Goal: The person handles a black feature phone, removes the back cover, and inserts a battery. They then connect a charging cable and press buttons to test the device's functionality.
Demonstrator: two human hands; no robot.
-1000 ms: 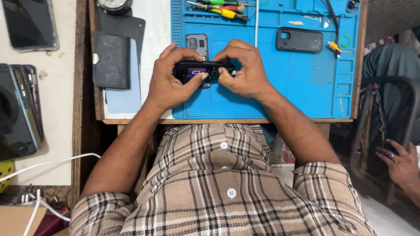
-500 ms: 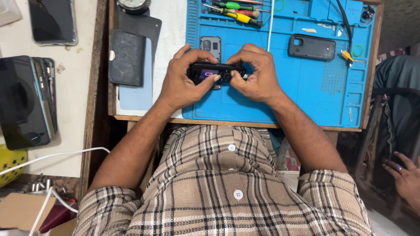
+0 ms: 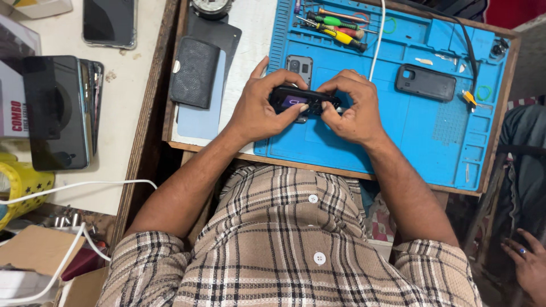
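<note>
A small black mobile phone with a lit screen is held sideways over a blue repair mat. My left hand grips its left end with the thumb on the screen. My right hand grips the right end, fingers curled over it. A grey phone back lies on the mat just behind the held phone. A black phone rests further right on the mat.
Screwdrivers lie in the mat's top tray, with a white cable and a black cable across it. A black pouch sits left of the mat. Phones are stacked on the left table. Another person's hand shows at bottom right.
The view has shifted and tilted, so the mat and hands sit further right. Both hands still hold the black phone; the fingers have moved slightly.
</note>
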